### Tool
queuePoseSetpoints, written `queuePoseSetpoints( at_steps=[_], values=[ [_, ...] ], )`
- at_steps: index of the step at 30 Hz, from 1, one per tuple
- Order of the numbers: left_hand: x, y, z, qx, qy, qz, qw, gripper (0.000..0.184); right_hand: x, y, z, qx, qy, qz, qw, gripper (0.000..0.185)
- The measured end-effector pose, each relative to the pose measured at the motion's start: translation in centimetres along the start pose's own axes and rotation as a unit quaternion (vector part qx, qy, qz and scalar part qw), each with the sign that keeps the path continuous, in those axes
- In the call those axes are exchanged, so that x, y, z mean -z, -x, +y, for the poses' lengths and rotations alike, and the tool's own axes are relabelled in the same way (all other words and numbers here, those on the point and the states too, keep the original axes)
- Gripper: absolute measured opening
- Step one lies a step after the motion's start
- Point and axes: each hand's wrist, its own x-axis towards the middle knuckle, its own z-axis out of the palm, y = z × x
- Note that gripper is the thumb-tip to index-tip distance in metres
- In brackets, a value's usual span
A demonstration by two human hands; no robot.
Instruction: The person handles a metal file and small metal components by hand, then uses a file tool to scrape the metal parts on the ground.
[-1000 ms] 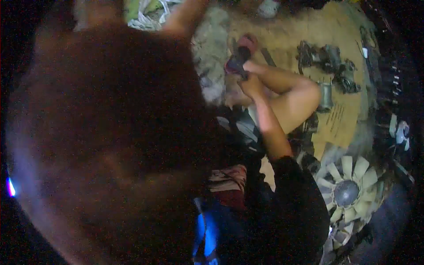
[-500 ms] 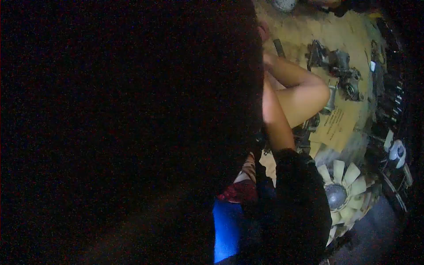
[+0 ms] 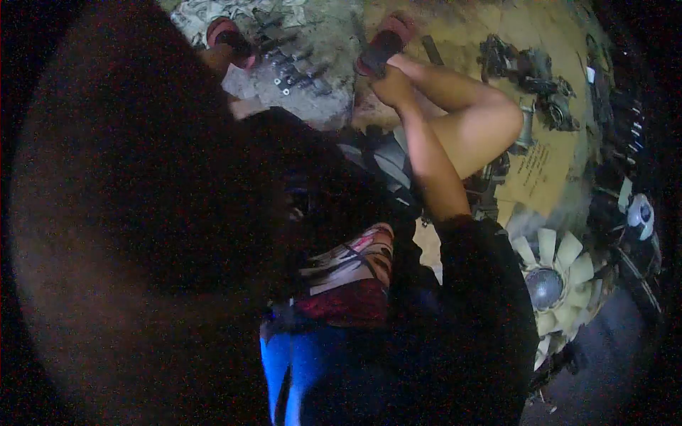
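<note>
My right arm, in a dark sleeve, reaches forward. At its end my right hand [image 3: 393, 86] is beside the ankle of my bent right leg [image 3: 490, 117], against or very near the dark and red sandal [image 3: 387, 46] on that foot. Its fingers are too dim and small for me to make out a grip. A large, dark, blurred shape [image 3: 135, 177] close to the lens covers the left of the view. It may be my left arm or hand, but no fingers show. My other foot wears a matching sandal [image 3: 231, 42] at the upper left.
Several small dark metal parts [image 3: 302, 67] with pale washers lie on the floor between my feet. Greasy machine parts [image 3: 554, 99] rest on printed cardboard [image 3: 536, 174] beyond my knee. A pale-bladed cooling fan [image 3: 545, 287] lies at my right. Dark clutter [image 3: 632, 135] lines the right edge.
The dark shape before the lens has drawn back to the left, uncovering my right hand, both sandalled feet, the small parts and my clothing. My right arm and leg keep nearly the same pose.
</note>
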Motion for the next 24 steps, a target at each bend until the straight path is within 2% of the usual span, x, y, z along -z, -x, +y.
queuePoseSetpoints(
  at_steps=[4,7,9,13,16,19,23,24],
  values=[
    [0.2,-0.4,-0.2,0.004,-0.006,0.01,1.0,0.031,0.4,0.4,-0.5,-0.055,0.049,-0.031,0.997,0.044],
    [0.1,-0.1,0.4,-0.01,-0.011,0.02,1.0,0.032,2.8,2.2,-4.8,-0.072,-0.022,-0.048,0.996,0.043],
    [-0.2,-0.3,0.5,-0.02,-0.015,0.03,0.999,0.032,1.7,1.4,-2.3,0.074,-0.09,-0.005,0.993,0.041],
    [-0.3,-0.2,1.1,-0.032,-0.011,0.053,0.998,0.033,1.6,1.4,-2.9,-0.064,-0.012,-0.024,0.998,0.039],
    [0.1,-0.2,1.5,-0.035,-0.015,0.069,0.997,0.034,1.1,0.8,-1.9,-0.005,0.017,-0.028,0.999,0.04],
    [-0.1,-0.1,1.5,-0.036,-0.014,0.076,0.996,0.035,2.1,1.7,-3.1,-0.006,-0.007,-0.008,1.0,0.04],
    [-0.2,-0.4,1.2,-0.032,-0.02,0.082,0.996,0.036,1.4,1.5,-1.6,-0.013,0.03,-0.044,0.998,0.041],
    [-0.2,-0.5,1.0,-0.032,-0.021,0.081,0.996,0.036,2.3,2.0,-3.1,-0.028,0.034,-0.055,0.998,0.041]
  ],
)
